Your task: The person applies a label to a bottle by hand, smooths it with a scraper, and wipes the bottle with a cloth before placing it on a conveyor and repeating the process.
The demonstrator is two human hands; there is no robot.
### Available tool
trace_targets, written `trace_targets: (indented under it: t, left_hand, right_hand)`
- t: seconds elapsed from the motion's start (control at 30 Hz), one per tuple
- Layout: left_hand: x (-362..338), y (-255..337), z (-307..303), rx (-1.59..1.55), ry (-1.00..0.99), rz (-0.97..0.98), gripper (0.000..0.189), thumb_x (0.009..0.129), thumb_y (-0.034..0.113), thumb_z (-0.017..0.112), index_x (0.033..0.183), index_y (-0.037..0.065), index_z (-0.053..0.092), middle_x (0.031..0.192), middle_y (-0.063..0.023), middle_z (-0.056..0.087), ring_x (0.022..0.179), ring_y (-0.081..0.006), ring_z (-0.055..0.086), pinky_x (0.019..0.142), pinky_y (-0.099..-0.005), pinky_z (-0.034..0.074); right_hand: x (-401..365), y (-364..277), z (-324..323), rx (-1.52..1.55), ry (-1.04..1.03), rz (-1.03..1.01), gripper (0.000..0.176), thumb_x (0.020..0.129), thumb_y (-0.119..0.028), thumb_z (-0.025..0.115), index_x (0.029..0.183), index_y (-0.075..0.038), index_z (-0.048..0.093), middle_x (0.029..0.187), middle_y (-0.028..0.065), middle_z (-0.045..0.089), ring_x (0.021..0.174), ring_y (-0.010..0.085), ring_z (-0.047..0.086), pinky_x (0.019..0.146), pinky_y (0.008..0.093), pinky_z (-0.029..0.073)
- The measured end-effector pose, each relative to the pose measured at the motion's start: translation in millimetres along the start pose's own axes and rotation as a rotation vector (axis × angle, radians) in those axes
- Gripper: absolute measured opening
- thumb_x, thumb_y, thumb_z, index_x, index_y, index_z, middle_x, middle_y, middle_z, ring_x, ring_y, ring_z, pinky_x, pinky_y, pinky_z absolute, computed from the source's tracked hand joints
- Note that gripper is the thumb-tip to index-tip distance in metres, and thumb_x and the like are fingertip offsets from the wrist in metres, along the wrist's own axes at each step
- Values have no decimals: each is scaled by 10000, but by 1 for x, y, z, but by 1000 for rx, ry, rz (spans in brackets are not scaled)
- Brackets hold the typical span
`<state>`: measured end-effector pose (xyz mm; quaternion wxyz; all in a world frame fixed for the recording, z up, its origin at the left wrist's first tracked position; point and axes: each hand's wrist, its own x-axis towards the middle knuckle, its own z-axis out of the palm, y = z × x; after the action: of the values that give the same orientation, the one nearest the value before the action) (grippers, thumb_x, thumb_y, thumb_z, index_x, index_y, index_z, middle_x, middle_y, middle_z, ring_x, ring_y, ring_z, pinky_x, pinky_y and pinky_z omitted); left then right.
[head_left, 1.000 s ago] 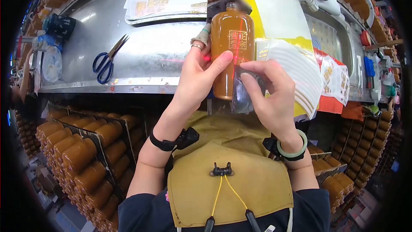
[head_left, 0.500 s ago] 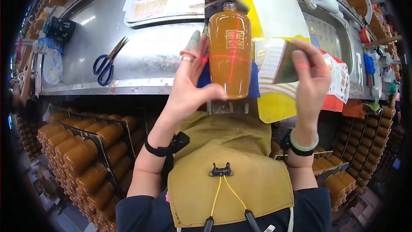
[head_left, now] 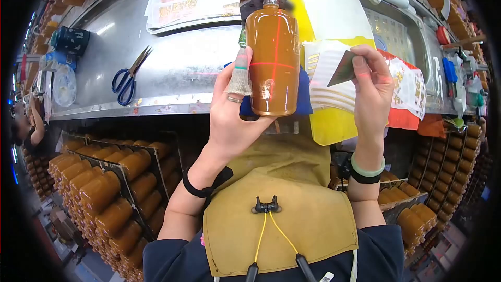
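A brown glazed bottle (head_left: 284, 91) lies with its neck pointing away from me, on blue supports. Red laser lines cross on its side. My left hand (head_left: 236, 102) is wrapped round the bottle's left side and lower end, with a cloth-like cover on one finger. To the right, my right hand (head_left: 373, 75) pinches a thin dark green square piece (head_left: 342, 69) between thumb and fingers. Below that piece are white sheets with gold marks (head_left: 326, 68) on a yellow sheet (head_left: 331, 125).
Blue-handled scissors (head_left: 125, 84) lie on the metal bench (head_left: 167, 73). A tray (head_left: 209, 26) holds printed sheets. Racks of brown bottles (head_left: 99, 188) stand below on both sides. At far left is another person's arm (head_left: 37, 122).
The bottle has turned about its length, so the gold characters no longer face up. My left hand has closed round it. The green piece has tilted in my right hand.
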<state>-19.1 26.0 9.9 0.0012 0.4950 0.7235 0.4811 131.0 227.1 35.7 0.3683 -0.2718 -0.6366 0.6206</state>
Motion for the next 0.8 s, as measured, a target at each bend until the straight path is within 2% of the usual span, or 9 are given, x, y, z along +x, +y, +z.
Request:
trace_targets:
  t: [0.23,0.3,0.4,0.47,0.53,0.67,0.7,0.73,0.8]
  left_hand:
    - [-3,-3,-6,-37,-60,-62,982,738,132,889,1536,-71,355,1473,-239,538,1323,-346,572,1091,-409,462]
    - [-4,-13,-12,-69,-218,-240,856,764,120,849,1477,-84,421,1418,-241,571,1268,-390,582,1190,-472,359]
    - [-1,-18,-13,77,-332,-139,775,786,109,820,1439,-84,450,1384,-245,585,1282,-422,563,1240,-496,262]
    - [0,-20,-12,11,-379,-168,742,786,106,820,1414,-77,470,1358,-244,595,1292,-443,546,1232,-507,270]
    - [-2,-18,-11,-68,-297,-224,801,793,91,808,1484,-67,435,1414,-241,583,1349,-309,556,1203,-396,322]
    - [1,-10,-18,-146,-292,-270,885,797,90,823,1532,-77,359,1502,-228,506,1407,-287,494,1232,-395,272]
    - [7,-8,-20,-290,-270,-272,914,784,101,845,1530,-84,351,1506,-235,496,1414,-306,481,1222,-396,286]
    - [12,-8,-20,-434,-245,-273,944,771,113,867,1529,-91,343,1510,-242,486,1420,-324,468,1211,-398,300]
    - [18,-20,-9,-729,-97,-378,851,864,161,833,1519,-84,348,1467,-187,513,1360,-226,494,1167,-388,363]
  right_hand:
    - [4,-2,7,32,-6,39,139,1021,-68,611,1120,-6,687,1018,3,672,951,69,591,863,219,457]
    - [5,-8,9,13,0,56,154,1032,-81,594,1145,-16,676,1011,-3,657,938,57,576,854,215,453]
    - [5,-16,16,62,-30,60,156,1038,-84,585,1147,-18,675,1018,-5,651,935,51,569,853,214,451]
    - [7,-15,21,20,-10,-6,165,1045,-90,573,1160,-19,669,1006,-11,646,908,43,565,821,207,456]
    - [9,-15,23,-3,-62,-10,179,1050,-106,567,1172,-13,660,1007,-12,644,909,40,564,823,206,456]
    - [24,-9,23,29,-201,190,243,1041,-199,610,1185,-8,652,912,-43,585,811,31,507,712,196,408]
    - [26,-9,34,57,-164,233,359,1005,-233,679,1262,5,599,838,-61,528,736,22,456,640,195,365]
    - [27,-8,41,55,-171,234,359,1005,-233,679,1262,5,599,838,-61,528,736,22,456,640,195,365]
    - [30,-4,49,12,-217,336,524,959,-247,746,1343,27,518,823,-57,509,749,23,460,663,196,375]
